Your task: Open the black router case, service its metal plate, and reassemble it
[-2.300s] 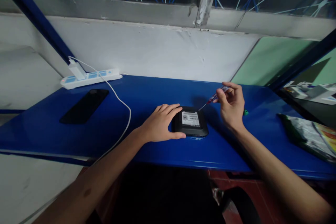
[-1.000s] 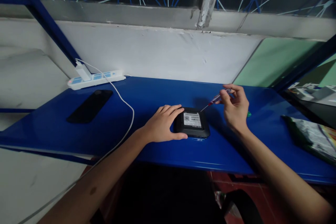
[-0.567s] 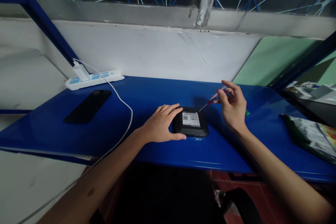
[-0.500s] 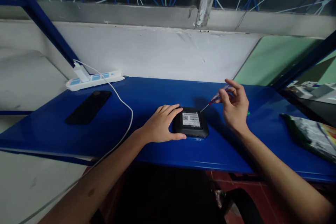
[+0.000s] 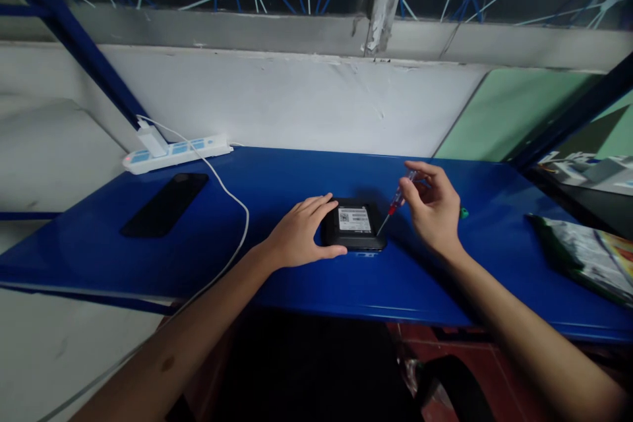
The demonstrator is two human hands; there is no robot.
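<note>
A black square device (image 5: pixel 346 241) with a white printed label lies flat on the blue table (image 5: pixel 306 297). My left hand (image 5: pixel 304 234) grips its left side, thumb at the front edge and fingers at the back left corner. In my right hand (image 5: pixel 431 204) is a screwdriver (image 5: pixel 396 200) with a clear handle and a red collar, held between thumb and fingers. Its shaft slants down to the left, and the tip is at the device's front right corner, beside the label.
A black phone (image 5: pixel 165 204) lies at the left, near a white power strip (image 5: pixel 178 153) with a plugged-in charger. A white cable (image 5: pixel 246 211) runs toward the front edge. A small green object (image 5: pixel 463 213) and a shiny packet (image 5: pixel 588 257) are at the right.
The screwdriver tip has moved from the device's back right corner to its front right corner, and my right hand has shifted left and slightly down. The device has shifted slightly left.
</note>
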